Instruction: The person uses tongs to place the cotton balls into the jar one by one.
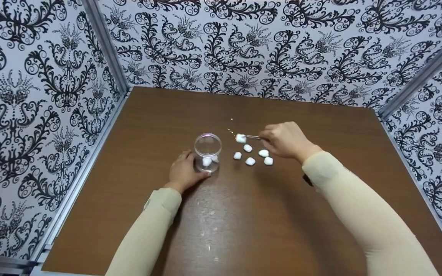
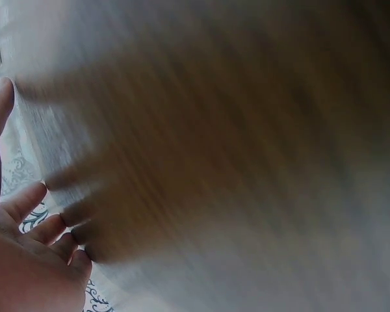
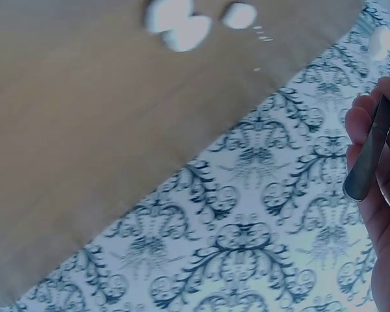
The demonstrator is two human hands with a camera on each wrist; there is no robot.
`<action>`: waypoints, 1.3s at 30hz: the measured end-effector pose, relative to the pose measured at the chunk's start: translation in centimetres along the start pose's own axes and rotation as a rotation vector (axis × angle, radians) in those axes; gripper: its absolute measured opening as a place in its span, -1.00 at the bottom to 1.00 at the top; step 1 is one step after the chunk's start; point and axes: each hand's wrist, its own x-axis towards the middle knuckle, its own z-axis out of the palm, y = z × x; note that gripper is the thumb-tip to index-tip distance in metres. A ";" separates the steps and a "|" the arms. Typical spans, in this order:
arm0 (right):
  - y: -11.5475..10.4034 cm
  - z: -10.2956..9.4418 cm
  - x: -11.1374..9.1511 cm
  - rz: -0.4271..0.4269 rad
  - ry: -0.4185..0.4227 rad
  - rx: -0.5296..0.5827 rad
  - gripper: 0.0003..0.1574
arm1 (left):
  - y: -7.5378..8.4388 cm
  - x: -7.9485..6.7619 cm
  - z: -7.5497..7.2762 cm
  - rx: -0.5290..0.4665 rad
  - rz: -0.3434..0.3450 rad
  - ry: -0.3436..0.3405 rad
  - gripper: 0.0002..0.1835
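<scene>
A clear plastic jar (image 1: 208, 147) stands upright and uncovered on the table with white cotton balls (image 1: 206, 161) at its bottom. My left hand (image 1: 184, 170) holds the jar low down, thumb in front and fingers along its left side. To the jar's right, my right hand (image 1: 282, 140) grips a slim metal utensil (image 1: 253, 137) with a flat, rounded handle end (image 3: 359, 185). At the utensil's far end is a cotton ball (image 1: 241, 138), raised over the table; it hides the working tip, so the utensil's kind is unclear.
Several loose cotton balls (image 1: 250, 161) lie between the jar and my right hand. Small shiny specks (image 1: 231, 132) show on the brown table (image 1: 159, 122) behind them. Patterned walls (image 1: 244, 50) with metal posts (image 1: 106, 46) enclose the back and sides.
</scene>
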 end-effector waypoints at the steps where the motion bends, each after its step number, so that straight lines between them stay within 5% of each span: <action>1: -0.3 0.0 0.6 -0.008 0.007 0.001 -0.90 | 0.0 0.0 0.0 -0.001 -0.001 0.001 0.01; 13: -3.8 1.5 5.1 -0.062 -0.017 0.036 -0.87 | -0.1 0.1 0.2 0.004 0.007 0.027 0.00; 39: -4.7 2.6 5.0 -0.100 -0.054 0.041 -0.89 | 0.0 0.0 0.0 0.028 0.004 0.012 0.00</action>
